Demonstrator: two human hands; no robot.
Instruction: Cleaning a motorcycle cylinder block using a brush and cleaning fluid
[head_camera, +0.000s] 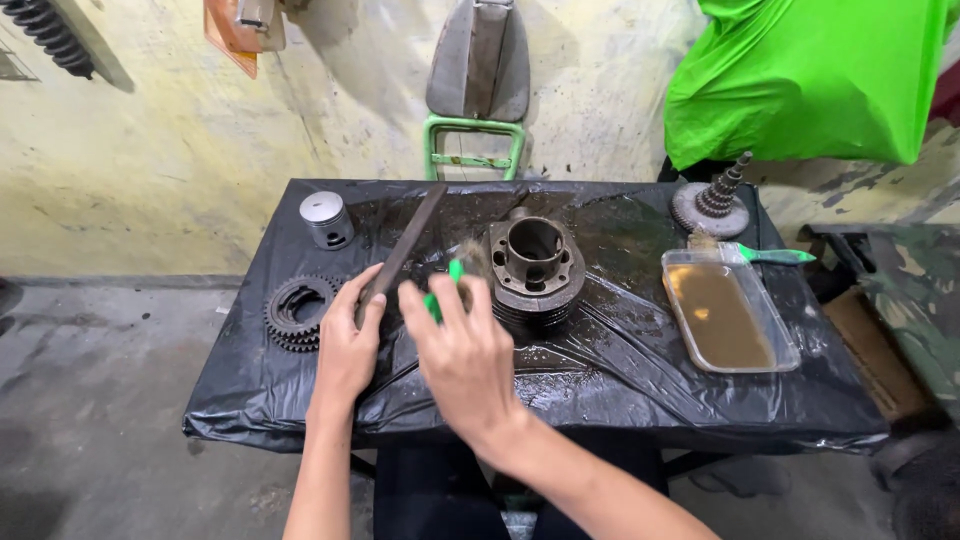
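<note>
We see our left hand (347, 345) closed around the lower end of a long, flat dark metal file (400, 254), which slants up and away over the counter (620, 390), its far tip near the back edge. Our right hand (462, 355) grips the green handle of a small brush (445, 290), whose blurred bristles sit just against the left side of the engine cylinder (535, 268). The cylinder stands upright near the middle of the counter, its round bore open at the top and dark inside; we cannot tell whether anything lies in it.

The counter is covered in wet, shiny black plastic sheeting. At its right side lies a clear rectangular tray (790, 345) holding a shallow pool of murky brown liquid. A second green-handled brush (765, 254) rests across the tray's far end, bristles toward the tray. Just behind it stands a stepped gear shaft (715, 200) on its wide base.

To the left, a round toothed gear piece (296, 312) lies flat just beside our left hand, and a silver piston (326, 219) stands near the back left corner, well apart from the cylinder.
</note>
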